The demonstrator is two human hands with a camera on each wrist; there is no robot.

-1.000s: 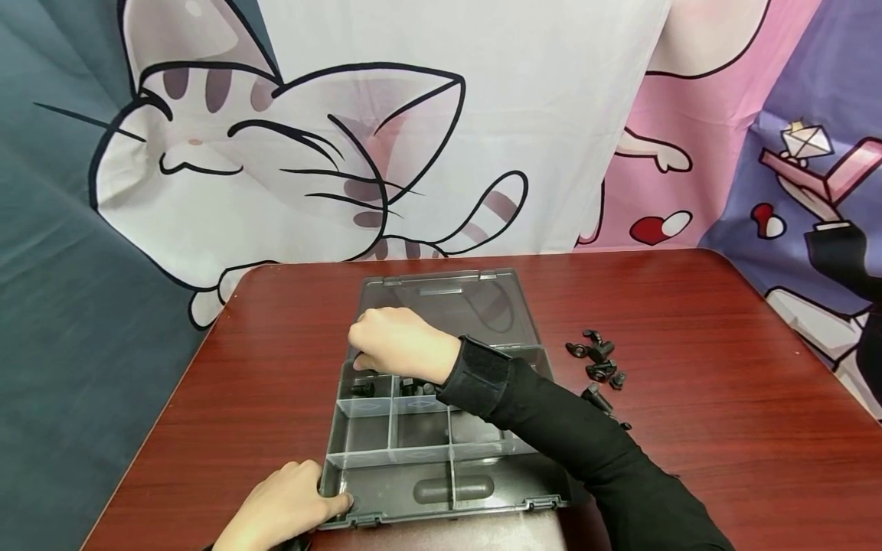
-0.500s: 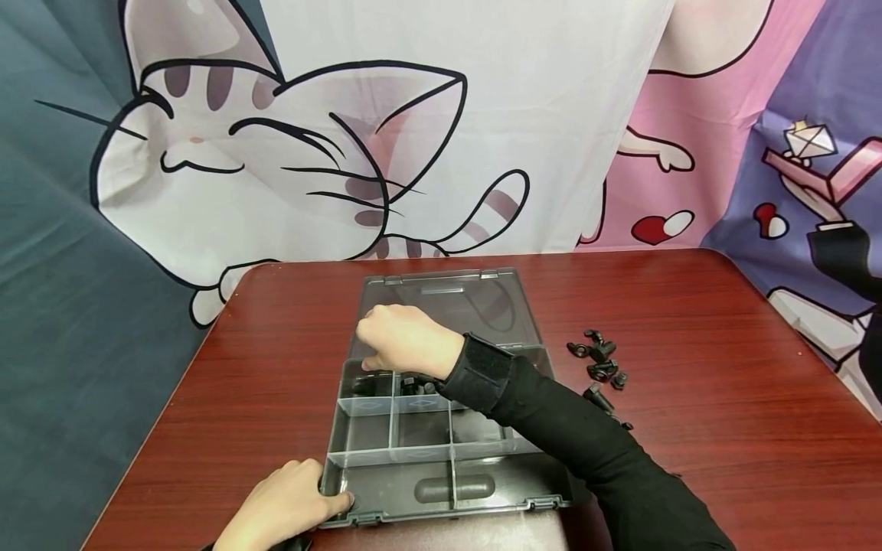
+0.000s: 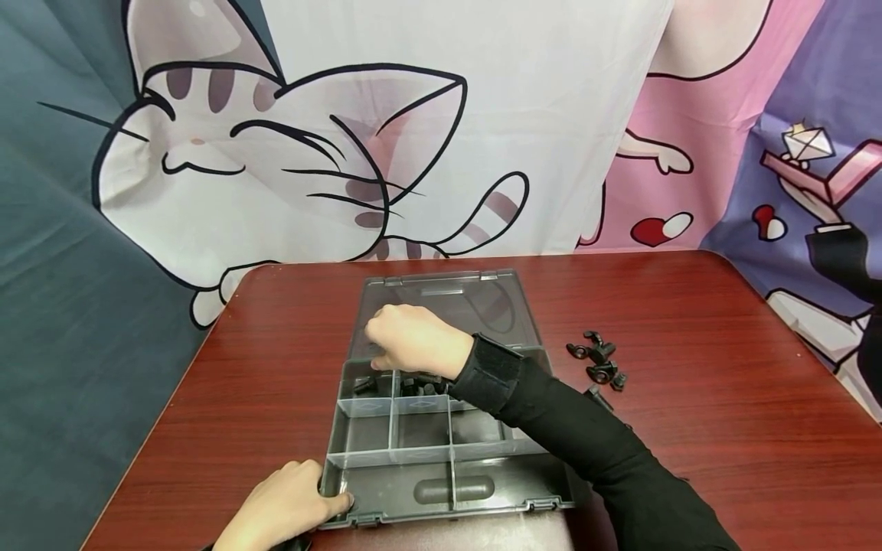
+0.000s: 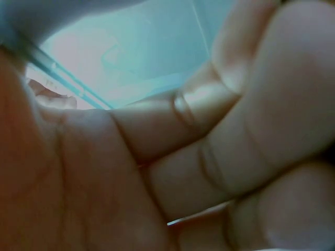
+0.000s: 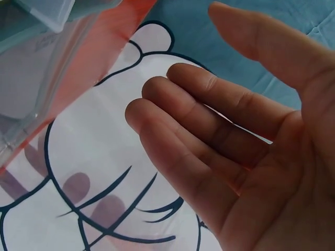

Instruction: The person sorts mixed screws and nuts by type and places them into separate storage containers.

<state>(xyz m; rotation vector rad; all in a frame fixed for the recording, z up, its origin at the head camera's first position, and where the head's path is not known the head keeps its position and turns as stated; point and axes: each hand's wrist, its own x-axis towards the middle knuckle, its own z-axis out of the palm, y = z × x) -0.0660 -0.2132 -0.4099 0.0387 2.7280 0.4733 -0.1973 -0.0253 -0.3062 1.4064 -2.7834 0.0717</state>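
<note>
Filling the box, mid-table, seems in hand; right hand empty, fingers slack, over dark parts at the back left; left hand pinches the near-left corner; next calls, likely, for the pile.

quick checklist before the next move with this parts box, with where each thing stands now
1. Box open: ok, its lid lies folded back on the far side.
2. Box steadied: ok, the left hand grips its near left corner.
3. Right hand free: ok, its palm and fingers hold nothing.
4. Every part put away: not ok, black parts lie loose on the table right of the box.
5. Back-row parts correctly sorted: cannot tell, too small and partly hidden.
</note>
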